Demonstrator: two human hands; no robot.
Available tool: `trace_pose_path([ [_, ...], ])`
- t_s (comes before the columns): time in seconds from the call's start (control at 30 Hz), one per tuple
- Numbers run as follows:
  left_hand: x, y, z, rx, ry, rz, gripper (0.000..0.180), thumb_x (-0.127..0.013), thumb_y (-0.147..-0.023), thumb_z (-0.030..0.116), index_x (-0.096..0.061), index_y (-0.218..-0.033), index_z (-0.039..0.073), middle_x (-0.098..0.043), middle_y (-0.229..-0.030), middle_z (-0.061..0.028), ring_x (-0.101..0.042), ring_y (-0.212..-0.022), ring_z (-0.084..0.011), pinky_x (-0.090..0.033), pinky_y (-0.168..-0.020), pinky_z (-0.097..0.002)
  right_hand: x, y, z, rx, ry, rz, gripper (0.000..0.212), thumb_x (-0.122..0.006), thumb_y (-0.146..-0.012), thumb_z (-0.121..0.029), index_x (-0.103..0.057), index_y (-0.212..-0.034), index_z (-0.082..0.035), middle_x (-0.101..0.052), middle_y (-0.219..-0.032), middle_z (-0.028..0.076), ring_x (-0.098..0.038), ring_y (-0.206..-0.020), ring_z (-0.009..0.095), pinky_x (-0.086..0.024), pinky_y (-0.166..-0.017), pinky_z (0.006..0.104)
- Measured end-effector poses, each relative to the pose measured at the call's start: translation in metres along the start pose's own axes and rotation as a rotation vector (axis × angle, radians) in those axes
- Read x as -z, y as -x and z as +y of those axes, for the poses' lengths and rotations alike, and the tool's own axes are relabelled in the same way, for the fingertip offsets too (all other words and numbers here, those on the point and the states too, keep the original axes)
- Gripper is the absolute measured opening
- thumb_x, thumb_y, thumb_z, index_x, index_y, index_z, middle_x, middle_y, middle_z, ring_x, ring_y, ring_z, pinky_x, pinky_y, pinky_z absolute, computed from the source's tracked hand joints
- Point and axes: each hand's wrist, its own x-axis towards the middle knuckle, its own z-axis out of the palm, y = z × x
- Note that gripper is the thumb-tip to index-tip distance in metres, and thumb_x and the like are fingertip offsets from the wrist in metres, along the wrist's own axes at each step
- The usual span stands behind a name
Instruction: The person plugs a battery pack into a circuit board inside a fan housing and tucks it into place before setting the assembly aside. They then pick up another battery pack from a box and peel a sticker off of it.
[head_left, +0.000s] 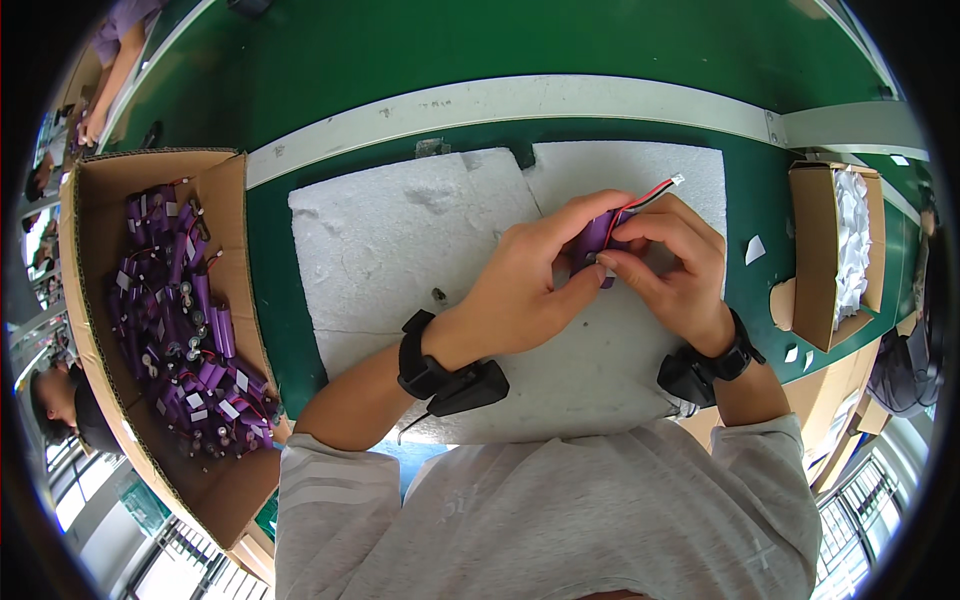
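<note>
Purple cylindrical battery pack [592, 238] is up in both hands, over the white foam sheeting [400, 250]. Thin red, black and white leads [650, 194] run off it to a small white plastic plug [678, 180], pointing to 2 o'clock, free end. Left hand [530, 275], at 8 o'clock of the pack: grip pinching it, thumb vs fingers. Right hand [682, 265], between 3 and 4 o'clock: grip also closed in on it, thumb and fingertips at pack/leads; exact contact partly hidden. Black strap on each wrist. Foam lies on green worktop [283, 270]. Large open brown cardboard box [228, 215] between 8 and 9 o'clock, piled with similar purple packs [170, 290]. Smaller brown cardboard box [813, 245] at 3 o'clock, holds white paper-like pieces [851, 240]. Pale metal rail [520, 96] at 12.
</note>
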Motion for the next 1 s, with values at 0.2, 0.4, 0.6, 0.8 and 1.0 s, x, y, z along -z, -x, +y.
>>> trace_pose_path([
  [0.2, 0.000, 0.001, -0.001, -0.003, -0.022, -0.008, 0.056, -0.051, -0.085, -0.009, -0.039, -0.138, 0.003, -0.058, -0.116, -0.0120, -0.060, -0.106, -0.0189, -0.050, -0.091, -0.0328, -0.001, -0.001, -0.003, 0.055, 0.086, 0.029, 0.023, -0.080, -0.068, 0.000, -0.067, -0.087, -0.003, -0.063, -0.081, 0.007, -0.065, -0.065, 0.015, -0.055, -0.055, 0.0247],
  [0.4, -0.001, 0.000, 0.004, 0.012, -0.056, 0.000, 0.061, -0.049, -0.081, -0.011, -0.038, -0.139, 0.003, -0.056, -0.120, -0.0122, -0.058, -0.109, -0.0193, -0.049, -0.092, -0.0331, -0.001, 0.001, -0.002, 0.026, 0.115, 0.030, 0.024, -0.080, -0.067, -0.001, -0.067, -0.086, -0.004, -0.063, -0.079, 0.006, -0.066, -0.065, 0.016, -0.056, -0.056, 0.0250],
  [0.6, 0.002, 0.000, 0.004, 0.031, 0.018, -0.022, 0.065, -0.045, -0.077, -0.012, -0.037, -0.140, 0.003, -0.055, -0.120, -0.0115, -0.057, -0.111, -0.0194, -0.049, -0.092, -0.0330, -0.001, 0.000, 0.001, 0.040, 0.105, 0.036, 0.025, -0.081, -0.066, -0.002, -0.067, -0.086, -0.004, -0.063, -0.080, 0.007, -0.066, -0.065, 0.016, -0.056, -0.056, 0.0255],
  [0.8, 0.002, 0.001, 0.001, 0.056, 0.052, -0.029, 0.064, -0.044, -0.078, -0.011, -0.037, -0.140, 0.003, -0.055, -0.119, -0.0111, -0.057, -0.111, -0.0189, -0.048, -0.092, -0.0328, -0.002, 0.001, 0.000, 0.059, 0.146, 0.026, 0.027, -0.082, -0.065, -0.002, -0.067, -0.087, -0.004, -0.063, -0.080, 0.007, -0.066, -0.064, 0.017, -0.056, -0.056, 0.0257],
  [1.0, -0.003, -0.002, -0.010, -0.149, 0.038, 0.077, 0.062, -0.047, -0.074, -0.010, -0.044, -0.134, 0.004, -0.062, -0.096, -0.0132, -0.060, -0.078, -0.0163, -0.050, -0.067, -0.0270, -0.002, 0.000, -0.001, 0.074, 0.163, 0.005, 0.031, -0.082, -0.063, -0.003, -0.067, -0.089, -0.005, -0.062, -0.081, 0.006, -0.065, -0.065, 0.017, -0.056, -0.056, 0.0263],
])
